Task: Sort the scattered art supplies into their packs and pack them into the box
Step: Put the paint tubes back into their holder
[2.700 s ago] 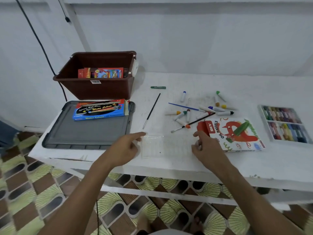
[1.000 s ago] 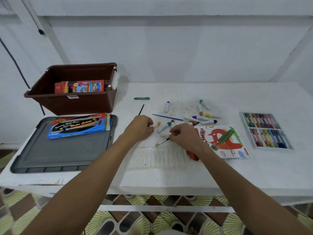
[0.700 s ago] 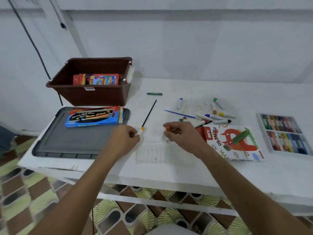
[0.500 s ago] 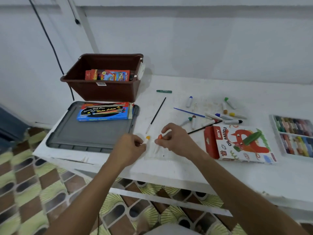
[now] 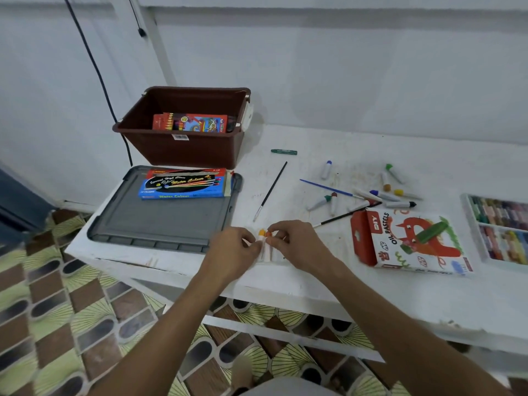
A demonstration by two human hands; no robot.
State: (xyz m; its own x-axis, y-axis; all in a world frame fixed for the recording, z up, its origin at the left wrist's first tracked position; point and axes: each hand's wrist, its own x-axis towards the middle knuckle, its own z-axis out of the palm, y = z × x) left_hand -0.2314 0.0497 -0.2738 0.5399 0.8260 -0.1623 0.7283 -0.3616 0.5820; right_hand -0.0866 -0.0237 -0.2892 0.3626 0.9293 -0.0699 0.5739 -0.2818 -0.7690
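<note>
Spanning white table [image 5: 371, 284], white wall [image 5: 343, 70], tiled floor [image 5: 57, 324]

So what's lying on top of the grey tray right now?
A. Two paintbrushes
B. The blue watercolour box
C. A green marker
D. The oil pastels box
B: the blue watercolour box lies on the far part of the grey tray, while the oil pastels box sits on the white table further right.

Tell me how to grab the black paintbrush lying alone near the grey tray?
Pinch the black paintbrush at the middle of its thin handle, coming straight down from above. It lies flat on the white table with bare space on both sides, so fingers fit either side. Leave the pale bristle tip nearest you alone.
</note>
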